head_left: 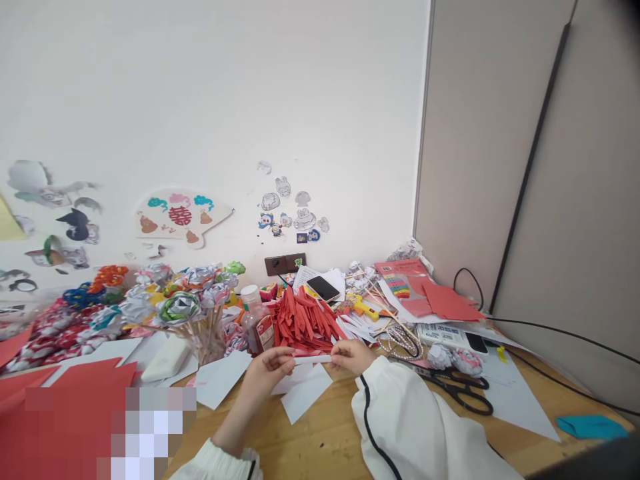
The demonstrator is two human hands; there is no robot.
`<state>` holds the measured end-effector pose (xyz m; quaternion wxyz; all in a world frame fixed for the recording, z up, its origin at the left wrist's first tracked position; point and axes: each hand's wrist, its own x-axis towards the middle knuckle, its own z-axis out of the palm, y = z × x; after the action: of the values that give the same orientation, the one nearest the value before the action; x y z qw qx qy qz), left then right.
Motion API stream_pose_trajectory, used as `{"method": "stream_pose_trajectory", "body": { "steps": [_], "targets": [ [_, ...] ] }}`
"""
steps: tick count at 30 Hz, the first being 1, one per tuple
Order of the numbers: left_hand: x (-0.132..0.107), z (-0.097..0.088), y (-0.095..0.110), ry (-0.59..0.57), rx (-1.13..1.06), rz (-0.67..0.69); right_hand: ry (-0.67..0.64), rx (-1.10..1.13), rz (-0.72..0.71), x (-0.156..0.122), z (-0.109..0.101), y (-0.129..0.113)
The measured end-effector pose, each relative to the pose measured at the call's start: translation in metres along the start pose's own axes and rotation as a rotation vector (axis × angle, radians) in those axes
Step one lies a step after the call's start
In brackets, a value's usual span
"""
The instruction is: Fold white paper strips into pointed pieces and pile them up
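White wall with cartoon stickers, grey partition panel, wooden desk, wall socket

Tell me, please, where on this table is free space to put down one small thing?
Bare wood shows between the left hand and the white sleeve, below the white paper pieces. More lies between scissors and teal paper. The back, around the red strips and paper flowers, is crowded.
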<state>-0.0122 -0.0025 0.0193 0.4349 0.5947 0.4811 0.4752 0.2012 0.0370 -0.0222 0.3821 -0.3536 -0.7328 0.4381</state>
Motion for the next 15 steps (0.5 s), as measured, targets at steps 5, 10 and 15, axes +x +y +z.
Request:
{"method": "stream_pose_trajectory", "body": {
  "steps": [5, 10, 15],
  "targets": [
    [0.001, 0.001, -0.005, 0.054, 0.1, 0.063, 0.084, -0.192, -0.064, -0.002, 0.0, -0.007],
    [0.001, 0.002, -0.012, 0.115, 0.245, 0.158, 0.275, -0.398, -0.081, -0.003, -0.01, -0.015],
    [-0.006, 0.011, -0.02, -0.044, 0.553, 0.175, 0.653, -0.465, 0.105, -0.005, -0.044, -0.006]
  ]
}}
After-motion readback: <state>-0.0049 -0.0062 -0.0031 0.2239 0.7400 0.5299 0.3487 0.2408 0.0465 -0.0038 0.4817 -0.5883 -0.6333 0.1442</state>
